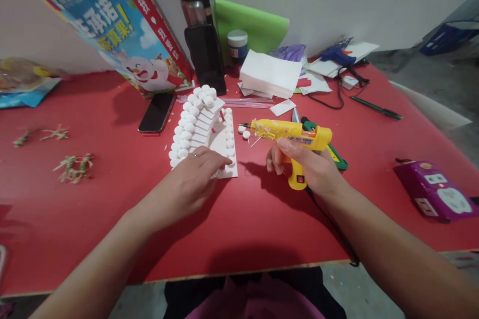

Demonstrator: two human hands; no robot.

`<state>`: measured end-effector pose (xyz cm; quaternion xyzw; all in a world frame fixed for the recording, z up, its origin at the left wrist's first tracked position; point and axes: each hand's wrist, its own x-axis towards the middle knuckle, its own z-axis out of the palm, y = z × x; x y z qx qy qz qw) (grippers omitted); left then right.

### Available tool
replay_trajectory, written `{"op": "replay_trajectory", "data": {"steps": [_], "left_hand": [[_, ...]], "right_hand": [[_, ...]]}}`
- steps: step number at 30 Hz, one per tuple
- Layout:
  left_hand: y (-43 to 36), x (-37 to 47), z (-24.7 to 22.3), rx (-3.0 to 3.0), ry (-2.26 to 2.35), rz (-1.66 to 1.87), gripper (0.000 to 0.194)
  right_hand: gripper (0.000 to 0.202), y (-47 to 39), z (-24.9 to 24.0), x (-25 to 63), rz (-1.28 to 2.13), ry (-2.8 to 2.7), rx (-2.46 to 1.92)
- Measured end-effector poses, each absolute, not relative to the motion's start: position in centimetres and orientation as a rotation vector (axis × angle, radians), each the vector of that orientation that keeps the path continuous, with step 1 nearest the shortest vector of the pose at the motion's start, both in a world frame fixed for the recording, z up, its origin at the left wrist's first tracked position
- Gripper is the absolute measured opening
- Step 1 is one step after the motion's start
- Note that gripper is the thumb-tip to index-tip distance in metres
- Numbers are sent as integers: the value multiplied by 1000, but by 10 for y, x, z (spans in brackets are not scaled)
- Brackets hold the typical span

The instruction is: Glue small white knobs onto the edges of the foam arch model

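Note:
My right hand is wrapped around the handle of a yellow hot glue gun, whose nozzle points left. My left hand lies over the near end of a small white model staircase, hiding part of it. Its index fingertip touches the row of white round pieces along the right edge of the white base board. The left thumb is hidden, and I see nothing held in that hand. More white round pieces are stacked down the stair's left side. Two loose white pieces lie just under the nozzle.
A phone and a tall printed box stand behind on the left. Tied straw bits lie at left. Clear glue sticks, a green cutter, a blue glue gun and a purple power socket occupy the red table.

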<state>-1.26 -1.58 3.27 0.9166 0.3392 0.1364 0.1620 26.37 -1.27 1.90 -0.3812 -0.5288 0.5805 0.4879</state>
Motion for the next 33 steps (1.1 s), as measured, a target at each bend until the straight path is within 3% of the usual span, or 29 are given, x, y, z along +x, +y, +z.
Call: {"op": "replay_trajectory", "data": {"steps": [8, 22, 33], "left_hand": [[-22, -13, 26, 2621, 998, 466, 42], [-24, -8, 16, 2565, 1108, 416, 34], [-30, -24, 21, 2495, 1133, 437, 48]], "right_hand": [[49, -13, 18, 263, 1413, -1262, -896], [48, -12, 20, 262, 1417, -1254, -898], [49, -13, 21, 263, 1409, -1263, -914]]}}
